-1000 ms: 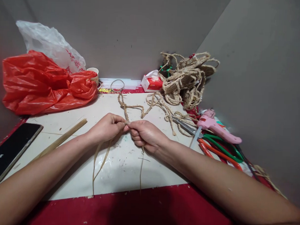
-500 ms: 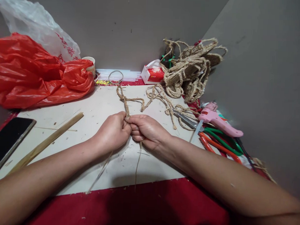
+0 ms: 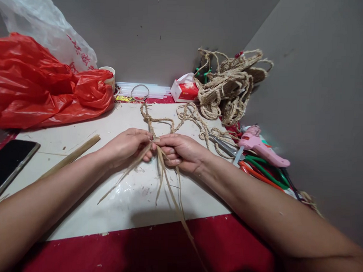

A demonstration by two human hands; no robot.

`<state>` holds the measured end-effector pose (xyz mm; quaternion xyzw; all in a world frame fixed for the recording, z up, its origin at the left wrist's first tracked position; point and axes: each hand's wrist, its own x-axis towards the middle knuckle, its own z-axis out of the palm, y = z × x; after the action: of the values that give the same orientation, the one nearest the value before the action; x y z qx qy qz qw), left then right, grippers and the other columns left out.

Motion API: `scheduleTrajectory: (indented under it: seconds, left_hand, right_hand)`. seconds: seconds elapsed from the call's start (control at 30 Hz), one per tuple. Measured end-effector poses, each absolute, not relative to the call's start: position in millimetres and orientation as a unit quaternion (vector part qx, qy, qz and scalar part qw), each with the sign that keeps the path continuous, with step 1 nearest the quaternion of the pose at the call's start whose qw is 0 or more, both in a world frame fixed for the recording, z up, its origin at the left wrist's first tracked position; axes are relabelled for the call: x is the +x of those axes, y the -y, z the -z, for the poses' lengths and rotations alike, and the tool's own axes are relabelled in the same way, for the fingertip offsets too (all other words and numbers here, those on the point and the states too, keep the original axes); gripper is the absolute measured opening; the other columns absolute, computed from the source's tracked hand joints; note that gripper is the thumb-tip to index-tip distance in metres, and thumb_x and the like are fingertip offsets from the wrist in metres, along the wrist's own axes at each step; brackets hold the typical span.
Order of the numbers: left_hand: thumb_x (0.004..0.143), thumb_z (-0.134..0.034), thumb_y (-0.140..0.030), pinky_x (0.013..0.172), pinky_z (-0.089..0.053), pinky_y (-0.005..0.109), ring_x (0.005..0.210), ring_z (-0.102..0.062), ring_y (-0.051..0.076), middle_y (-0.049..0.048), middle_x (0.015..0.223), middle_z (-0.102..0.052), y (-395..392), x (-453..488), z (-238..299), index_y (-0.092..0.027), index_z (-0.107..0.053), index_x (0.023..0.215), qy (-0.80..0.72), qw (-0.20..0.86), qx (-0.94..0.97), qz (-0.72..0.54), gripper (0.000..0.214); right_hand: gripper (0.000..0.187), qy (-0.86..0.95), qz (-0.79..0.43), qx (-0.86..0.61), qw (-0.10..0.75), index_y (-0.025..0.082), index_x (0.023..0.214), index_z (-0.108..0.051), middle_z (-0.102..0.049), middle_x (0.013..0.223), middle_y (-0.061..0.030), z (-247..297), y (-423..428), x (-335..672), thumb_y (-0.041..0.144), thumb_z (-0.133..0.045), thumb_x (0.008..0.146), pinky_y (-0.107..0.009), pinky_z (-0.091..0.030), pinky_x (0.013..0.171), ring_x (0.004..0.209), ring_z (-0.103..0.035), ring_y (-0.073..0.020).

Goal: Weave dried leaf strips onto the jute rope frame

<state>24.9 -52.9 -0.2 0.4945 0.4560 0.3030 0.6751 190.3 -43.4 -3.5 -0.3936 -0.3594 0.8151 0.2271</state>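
A braided straw cord (image 3: 151, 127) runs down the white board to my two hands, which meet at its near end. My right hand (image 3: 182, 152) pinches the cord's end between thumb and forefinger, its other fingers curled under. My left hand (image 3: 130, 146) sits just beside it, fingertips closed on a straw strand that slants down to the left. Several loose flat straw strands (image 3: 170, 187) fan out from the pinched spot toward me, the longest reaching over the red cloth. Beyond the hands, the cord bends right into a loose tangle of cord (image 3: 190, 110).
A phone (image 3: 10, 165) and a flat dry stalk (image 3: 76, 152) lie left. Behind are a red plastic bag (image 3: 49, 87), clear glue sticks (image 3: 159, 90) and a tissue pack (image 3: 186, 88). On the right: coiled braid (image 3: 227, 86), pink glue gun (image 3: 260, 146), scissors (image 3: 225, 144).
My left hand has loosened from a fist and shifted slightly left and up, off the tight bunch. Loose strands now spread below the hands. My right hand keeps its pinch.
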Motion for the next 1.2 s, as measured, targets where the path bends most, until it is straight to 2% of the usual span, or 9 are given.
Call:
scheduleTrajectory:
  seconds: [0.13, 0.27, 0.4, 0.57, 0.7, 0.87, 0.97, 1.07, 1.2]
  left_hand:
    - [0.076, -0.046, -0.016, 0.038, -0.011, 0.02, 0.037, -0.019, 0.004, -0.0061, 0.046, -0.031, 55, 28, -1, -0.016, -0.047, 0.06, -0.487, 0.662, 0.507, -0.26, 0.016]
    - [0.075, -0.046, -0.016, 0.039, -0.015, 0.02, 0.038, -0.022, 0.005, -0.0047, 0.045, -0.035, 55, 29, 1, -0.015, -0.053, 0.059, -0.506, 0.61, 0.547, -0.27, 0.017]
    - [0.078, -0.048, -0.022, 0.038, -0.014, 0.021, 0.038, -0.021, 0.005, -0.005, 0.045, -0.033, 55, 30, 1, -0.015, -0.053, 0.057, -0.515, 0.608, 0.55, -0.248, 0.022]
    - [0.081, -0.048, -0.022, 0.036, -0.008, 0.022, 0.034, -0.017, 0.004, -0.0068, 0.042, -0.028, 56, 31, -4, -0.016, -0.051, 0.057, -0.521, 0.642, 0.514, -0.227, 0.025]
    - [0.081, -0.048, -0.021, 0.036, -0.008, 0.022, 0.034, -0.016, 0.004, -0.0073, 0.041, -0.027, 55, 29, -6, -0.016, -0.049, 0.055, -0.524, 0.645, 0.503, -0.238, 0.026]
    - [0.081, -0.048, -0.02, 0.037, -0.009, 0.021, 0.034, -0.016, 0.003, -0.0078, 0.039, -0.027, 56, 29, -4, -0.016, -0.048, 0.055, -0.53, 0.636, 0.503, -0.247, 0.027]
    - [0.08, -0.047, -0.017, 0.037, -0.009, 0.021, 0.035, -0.016, 0.003, -0.008, 0.039, -0.028, 58, 32, -2, -0.015, -0.048, 0.054, -0.525, 0.633, 0.503, -0.265, 0.026]
    - [0.08, -0.047, -0.017, 0.037, -0.01, 0.021, 0.035, -0.016, 0.003, -0.008, 0.039, -0.027, 59, 34, 0, -0.015, -0.05, 0.053, -0.509, 0.636, 0.506, -0.282, 0.027]
    - [0.078, -0.048, -0.021, 0.037, -0.008, 0.023, 0.034, -0.017, 0.004, -0.0074, 0.039, -0.027, 63, 33, 2, -0.017, -0.046, 0.051, -0.507, 0.645, 0.493, -0.29, 0.028]
  right_hand:
    - [0.015, 0.387, -0.806, -0.401, 0.198, 0.011, 0.067, -0.055, -0.02, 0.044, 0.0112, 4, 39, 193, 0.017, -0.052, 0.08, -0.013, -0.008, 0.032, 0.036, -0.008, -0.0012]
    - [0.014, 0.473, -0.756, -0.418, 0.174, 0.012, 0.064, -0.056, -0.024, 0.04, 0.0105, 3, 36, 194, 0.017, -0.054, 0.077, -0.016, -0.007, 0.032, 0.033, -0.01, -0.0017]
    - [0.014, 0.585, -0.658, -0.437, 0.185, 0.011, 0.063, -0.057, -0.03, 0.038, 0.0087, 3, 38, 194, 0.017, -0.055, 0.075, -0.019, -0.011, 0.035, 0.033, -0.018, -0.0031]
    - [0.017, 0.707, -0.528, -0.437, 0.174, 0.009, 0.067, -0.062, -0.036, 0.046, 0.0066, 0, 40, 195, 0.022, -0.056, 0.077, -0.021, -0.02, 0.044, 0.043, -0.025, -0.0046]
    - [0.023, 0.755, -0.486, -0.417, 0.138, 0.01, 0.074, -0.063, -0.04, 0.054, 0.0045, -6, 37, 202, 0.029, -0.052, 0.08, -0.022, -0.023, 0.048, 0.049, -0.029, -0.0061]
    - [0.02, 0.788, -0.424, -0.435, 0.098, 0.011, 0.071, -0.06, -0.044, 0.058, 0.0027, -17, 33, 210, 0.027, -0.051, 0.081, -0.022, -0.027, 0.05, 0.053, -0.036, -0.0078]
    - [0.021, 0.784, -0.433, -0.436, 0.089, 0.012, 0.069, -0.059, -0.045, 0.054, 0.0032, -21, 38, 208, 0.025, -0.049, 0.082, -0.021, -0.028, 0.048, 0.048, -0.035, -0.0069]
    - [0.022, 0.728, -0.518, -0.436, 0.107, 0.013, 0.07, -0.055, -0.043, 0.046, 0.0049, -19, 49, 200, 0.021, -0.042, 0.086, -0.02, -0.027, 0.042, 0.039, -0.034, -0.0057]
    - [0.023, 0.676, -0.559, -0.464, 0.12, 0.016, 0.07, -0.049, -0.053, 0.047, 0.0012, -10, 65, 189, 0.022, -0.037, 0.089, -0.02, -0.032, 0.039, 0.035, -0.044, -0.008]
